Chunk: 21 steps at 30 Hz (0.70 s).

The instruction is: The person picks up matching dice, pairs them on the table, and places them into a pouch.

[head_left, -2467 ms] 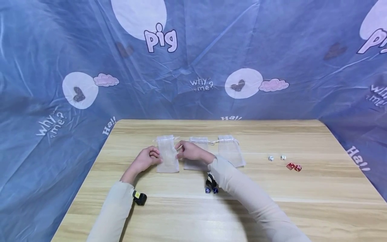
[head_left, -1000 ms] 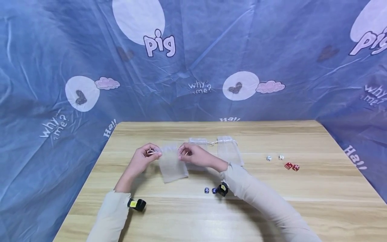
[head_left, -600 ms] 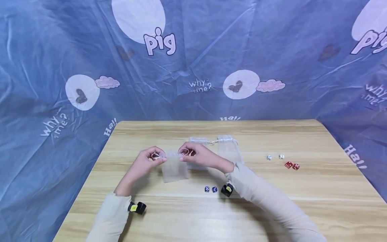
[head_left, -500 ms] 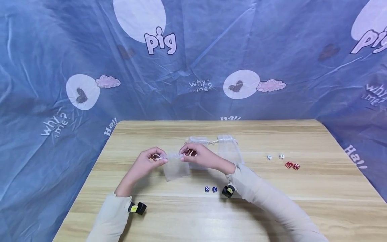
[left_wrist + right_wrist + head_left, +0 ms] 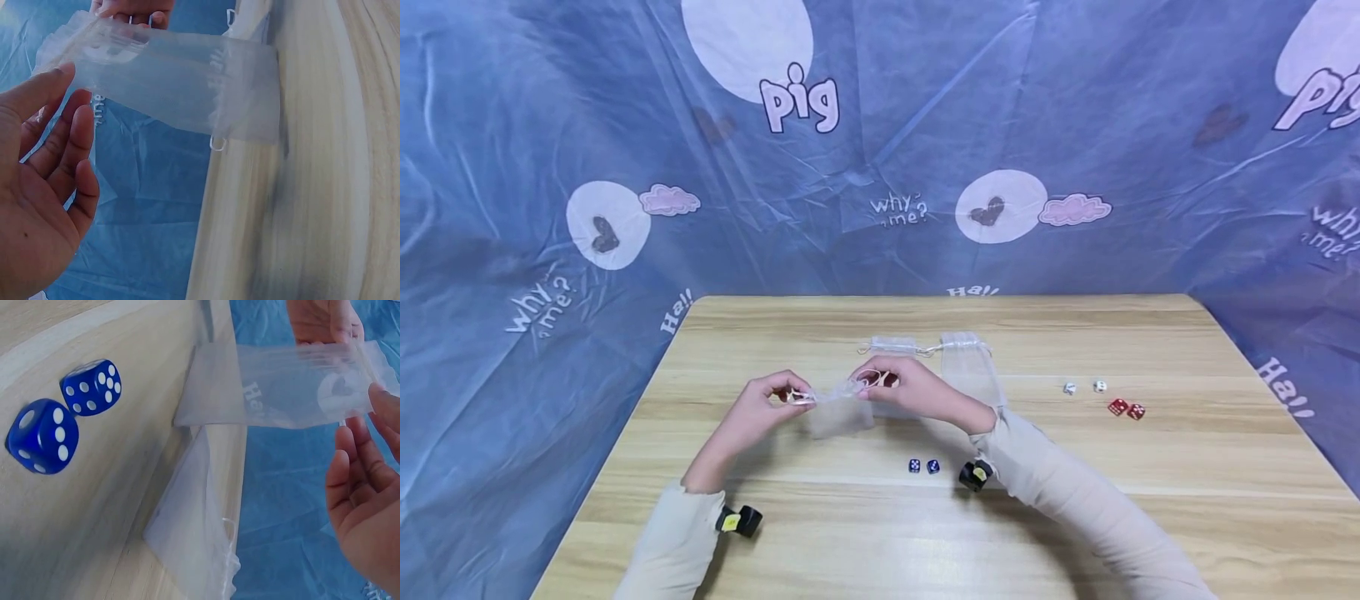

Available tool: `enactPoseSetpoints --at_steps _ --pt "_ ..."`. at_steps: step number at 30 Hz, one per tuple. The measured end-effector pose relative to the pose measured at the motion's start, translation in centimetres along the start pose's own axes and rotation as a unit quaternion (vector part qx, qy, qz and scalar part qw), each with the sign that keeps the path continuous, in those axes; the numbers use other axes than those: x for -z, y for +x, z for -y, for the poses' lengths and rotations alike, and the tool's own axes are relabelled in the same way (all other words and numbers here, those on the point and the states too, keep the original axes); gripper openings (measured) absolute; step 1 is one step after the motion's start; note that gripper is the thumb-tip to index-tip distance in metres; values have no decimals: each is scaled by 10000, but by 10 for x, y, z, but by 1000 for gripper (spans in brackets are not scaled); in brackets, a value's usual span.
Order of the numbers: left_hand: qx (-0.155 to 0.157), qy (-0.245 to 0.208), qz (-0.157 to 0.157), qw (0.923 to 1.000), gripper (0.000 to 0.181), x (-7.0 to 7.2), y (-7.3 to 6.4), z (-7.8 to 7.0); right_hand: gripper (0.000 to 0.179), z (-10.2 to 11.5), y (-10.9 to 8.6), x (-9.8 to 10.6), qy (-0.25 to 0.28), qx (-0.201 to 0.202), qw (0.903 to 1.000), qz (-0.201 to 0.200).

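At the left, the left hand [image 5: 762, 407] sits at 9 o'clock of a sheer white bag [image 5: 842, 419], thumb and fingers closed in a pinch at one end of its mouth. The bag hangs over the table [image 5: 865, 542]; whether its bottom edge touches is unclear. At its 2 o'clock the right hand [image 5: 908, 389] pinches the other end, a cord loop [image 5: 870, 377] poking past the fingers.

The step in hand looks like working the bag's mouth apart; whether its layers have separated cannot be told. The next move seems to call for a firm pinch on each side while the layers are spread.

A second bag [image 5: 893, 343] lies at 1 o'clock, partly hidden, two blue dice [image 5: 933, 467] at 4, a third bag [image 5: 970, 371] between 2 and 3, then white dice [image 5: 1100, 387] and red dice [image 5: 1117, 407] towards 3.
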<state>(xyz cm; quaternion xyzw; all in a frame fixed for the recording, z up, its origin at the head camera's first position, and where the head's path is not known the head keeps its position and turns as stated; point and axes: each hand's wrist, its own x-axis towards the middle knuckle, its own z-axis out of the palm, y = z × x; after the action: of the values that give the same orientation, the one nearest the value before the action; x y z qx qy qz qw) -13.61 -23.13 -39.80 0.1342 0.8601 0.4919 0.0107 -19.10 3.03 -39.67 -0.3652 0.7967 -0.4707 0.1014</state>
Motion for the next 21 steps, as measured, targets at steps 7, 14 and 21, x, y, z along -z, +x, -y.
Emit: enactPoseSetpoints --at_steps 7,14,21 --pt "-109 108 -8 9999 16 -6 -1 -1 14 -4 -4 1 352 -61 9992 -203" --pt "-117 60 52 9999 19 -8 -2 -5 9 -3 -3 -7 667 -33 9977 -64" --pt "-54 87 202 9997 24 -9 1 -7 9 1 -4 -11 546 16 9985 24"
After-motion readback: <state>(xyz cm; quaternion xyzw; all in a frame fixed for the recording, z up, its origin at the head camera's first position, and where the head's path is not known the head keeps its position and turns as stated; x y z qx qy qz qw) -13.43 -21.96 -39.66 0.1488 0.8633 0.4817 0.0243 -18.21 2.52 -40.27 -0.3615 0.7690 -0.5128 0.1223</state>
